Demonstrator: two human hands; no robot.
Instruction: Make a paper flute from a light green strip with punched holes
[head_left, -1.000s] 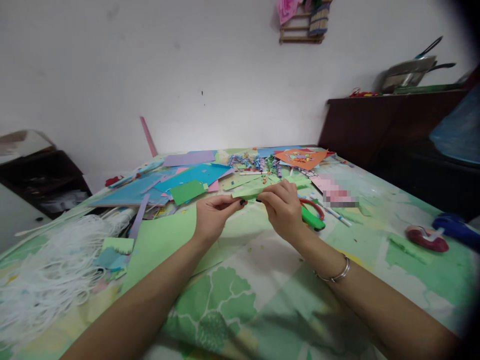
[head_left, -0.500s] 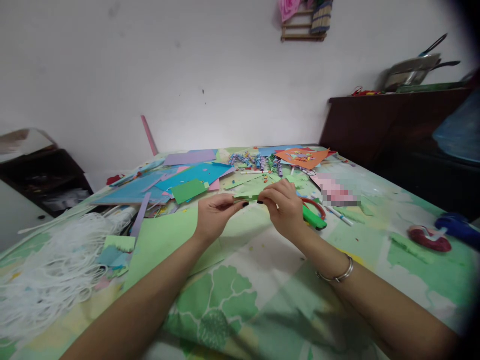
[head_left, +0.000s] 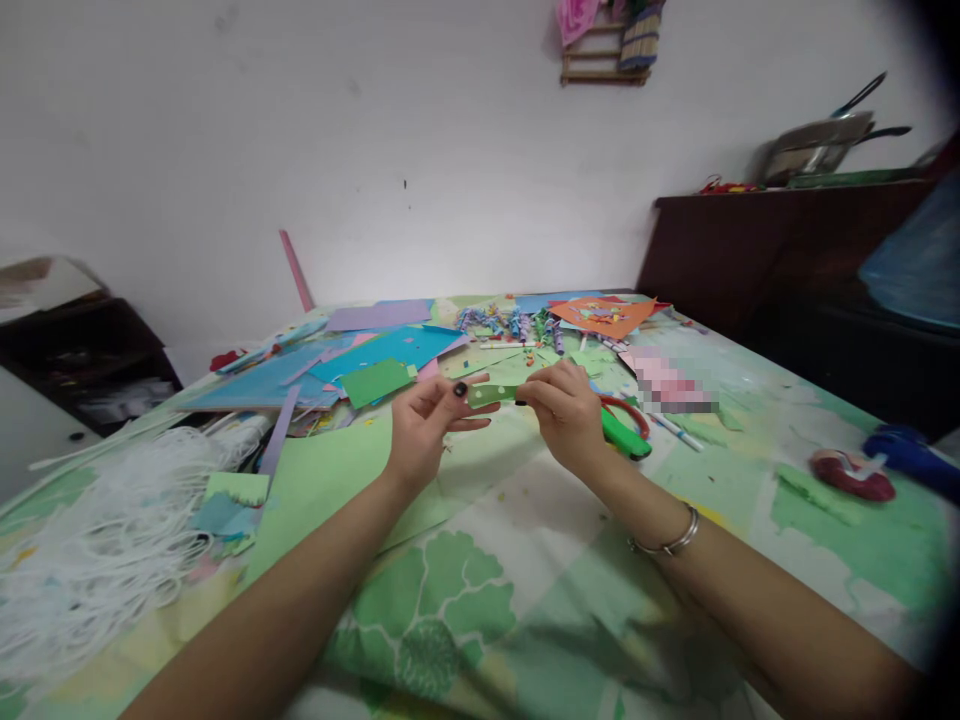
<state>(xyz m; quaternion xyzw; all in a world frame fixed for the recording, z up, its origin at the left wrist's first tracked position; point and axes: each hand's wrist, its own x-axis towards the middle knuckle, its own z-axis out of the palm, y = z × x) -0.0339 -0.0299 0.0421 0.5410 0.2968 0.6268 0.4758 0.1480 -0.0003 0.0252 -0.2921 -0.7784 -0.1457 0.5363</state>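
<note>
Between my two hands a short green paper strip (head_left: 495, 394) with pale round spots is held up over the table. My left hand (head_left: 424, 425) pinches its left end between thumb and forefinger, the other fingers stretched out behind it. My right hand (head_left: 564, 415) grips the right end, its fingertips closed on the paper. Just past my right wrist lie scissors with an orange-red loop (head_left: 628, 410) and a bright green tool handle (head_left: 625, 436), partly hidden by that hand. Light green paper sheets (head_left: 330, 480) lie under and left of my left hand.
White cord (head_left: 112, 540) is heaped on the left. Coloured sheets, including a blue one (head_left: 390, 355) and a green piece (head_left: 379, 381), lie behind. Curled paper strips (head_left: 517, 322), an orange sheet (head_left: 604, 315) with scraps and a marker (head_left: 679, 432) are farther back and right. A tape dispenser (head_left: 855, 474) sits right.
My left fingers have spread out behind the strip, and its spotted face now shows more, turned toward me. My right hand stays on the right end, almost unmoved.
</note>
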